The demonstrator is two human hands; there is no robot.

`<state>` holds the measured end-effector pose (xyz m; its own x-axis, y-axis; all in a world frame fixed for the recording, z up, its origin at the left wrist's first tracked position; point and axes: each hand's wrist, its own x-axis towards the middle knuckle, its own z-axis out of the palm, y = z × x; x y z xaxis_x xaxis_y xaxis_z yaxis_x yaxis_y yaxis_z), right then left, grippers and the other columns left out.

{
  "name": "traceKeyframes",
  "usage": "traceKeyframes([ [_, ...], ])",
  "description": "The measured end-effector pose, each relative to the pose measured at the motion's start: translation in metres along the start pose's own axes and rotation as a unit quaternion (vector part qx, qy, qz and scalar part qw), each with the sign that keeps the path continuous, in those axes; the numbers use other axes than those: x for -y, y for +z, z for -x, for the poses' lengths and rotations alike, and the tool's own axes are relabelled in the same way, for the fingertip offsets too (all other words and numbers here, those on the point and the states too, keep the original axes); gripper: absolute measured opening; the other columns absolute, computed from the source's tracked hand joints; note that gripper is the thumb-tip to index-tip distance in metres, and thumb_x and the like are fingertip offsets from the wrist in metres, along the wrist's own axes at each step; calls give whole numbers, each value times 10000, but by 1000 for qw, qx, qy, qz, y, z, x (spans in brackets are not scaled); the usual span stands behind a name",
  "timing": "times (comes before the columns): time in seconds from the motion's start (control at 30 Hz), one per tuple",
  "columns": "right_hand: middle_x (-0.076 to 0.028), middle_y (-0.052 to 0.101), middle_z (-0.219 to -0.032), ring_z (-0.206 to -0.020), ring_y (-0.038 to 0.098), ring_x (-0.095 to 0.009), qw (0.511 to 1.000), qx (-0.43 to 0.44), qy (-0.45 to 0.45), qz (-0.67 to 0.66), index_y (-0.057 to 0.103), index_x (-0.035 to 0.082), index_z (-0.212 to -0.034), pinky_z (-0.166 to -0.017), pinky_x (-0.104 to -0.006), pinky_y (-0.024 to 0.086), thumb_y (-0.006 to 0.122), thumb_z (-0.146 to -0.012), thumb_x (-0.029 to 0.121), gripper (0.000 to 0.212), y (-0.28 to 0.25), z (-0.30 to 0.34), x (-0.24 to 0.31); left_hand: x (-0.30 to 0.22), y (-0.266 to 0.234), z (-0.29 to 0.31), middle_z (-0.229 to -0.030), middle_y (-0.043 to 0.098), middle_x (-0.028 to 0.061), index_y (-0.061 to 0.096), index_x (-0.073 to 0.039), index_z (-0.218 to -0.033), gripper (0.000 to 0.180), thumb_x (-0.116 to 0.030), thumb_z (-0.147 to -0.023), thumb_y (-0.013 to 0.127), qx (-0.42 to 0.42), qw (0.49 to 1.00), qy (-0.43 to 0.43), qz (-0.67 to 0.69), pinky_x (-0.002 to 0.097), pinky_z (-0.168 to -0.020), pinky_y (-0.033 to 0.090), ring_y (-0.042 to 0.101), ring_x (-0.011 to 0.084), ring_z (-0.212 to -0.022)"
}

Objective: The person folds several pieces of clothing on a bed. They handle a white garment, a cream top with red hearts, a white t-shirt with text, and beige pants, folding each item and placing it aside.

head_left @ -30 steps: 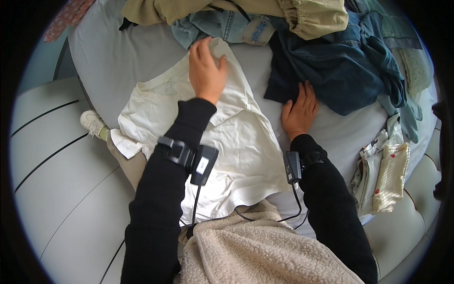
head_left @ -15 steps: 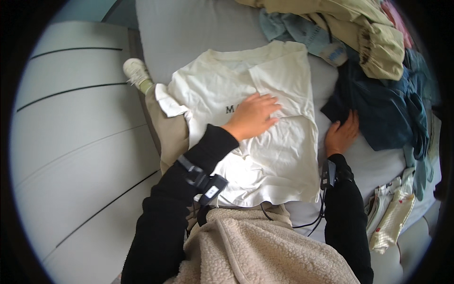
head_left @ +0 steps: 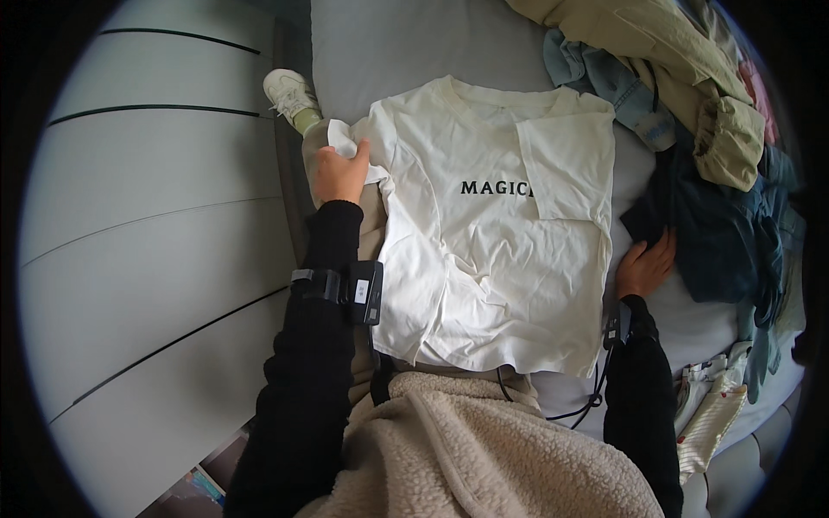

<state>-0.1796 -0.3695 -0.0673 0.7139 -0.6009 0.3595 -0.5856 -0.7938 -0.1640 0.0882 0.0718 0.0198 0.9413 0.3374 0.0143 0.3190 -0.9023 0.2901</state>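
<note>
White T-shirt [head_left: 492, 268] is laid front up in the middle, mostly on the grey bed [head_left: 414, 47], its near left part over the person's beige trouser leg [head_left: 370, 233], collar to the far side. Main change: the left hand [head_left: 339, 177] has been shifted off the chest, where it was lying flat half a second ago, to the left edge. There the left sleeve [head_left: 343, 135] now appears to be pinched between thumb and fingers; the exact grip is partly hidden by the hand. Dark lettering [head_left: 494, 187] on the chest has been largely uncovered by that move, though its right end is covered by the folded-in right sleeve [head_left: 566, 164].

The right hand [head_left: 648, 266] has been kept at the right, rested on the bed with fingers slightly spread, fingertips at the edge of the dark blue clothes [head_left: 721, 250]; nothing is seen gripped by it. Tan clothes [head_left: 665, 52] are heaped at the far right.

Meaning for the work, as judged: the right side has been turned in and smoothed, attention has been passed to the left sleeve, which is not yet folded across. Creases are left over the lower front.
</note>
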Motion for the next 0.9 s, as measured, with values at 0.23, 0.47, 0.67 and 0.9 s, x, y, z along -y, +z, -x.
traceKeyframes([
  [0.23,-169,424,-1441,-1329,390,-339,1000,-9,-10,-10,416,17,-1383,-1093,-464,294,461,-886,246,548,5,2,-4,2,-13,4,-1212,603,198,486,-33,-1284,648,-310,-757,740,7,995,8,104,423,-942,456,595,333,-1111],
  [0.47,-165,419,-1444,-1332,385,-338,1000,9,4,7,414,29,-1389,-1091,-460,293,464,-889,244,546,2,3,-2,9,-38,18,-1128,598,141,529,32,-1171,323,-14,-864,616,-81,907,-61,410,324,-890,473,594,214,-1019],
  [0.67,-165,421,-1441,-1331,387,-337,1000,-9,-5,2,416,34,-1389,-1089,-463,290,461,-896,243,538,1,2,1,-32,-61,38,-976,614,134,617,-1,-1051,193,1,-858,620,-228,904,300,201,363,-808,480,600,299,-910],
  [0.9,-172,424,-1438,-1334,383,-338,1000,-19,-18,6,420,34,-1386,-1086,-468,288,463,-896,248,536,4,1,-3,-46,-44,80,-910,678,87,637,-44,-1122,271,-87,-859,682,83,853,459,236,294,-698,516,652,187,-796],
])
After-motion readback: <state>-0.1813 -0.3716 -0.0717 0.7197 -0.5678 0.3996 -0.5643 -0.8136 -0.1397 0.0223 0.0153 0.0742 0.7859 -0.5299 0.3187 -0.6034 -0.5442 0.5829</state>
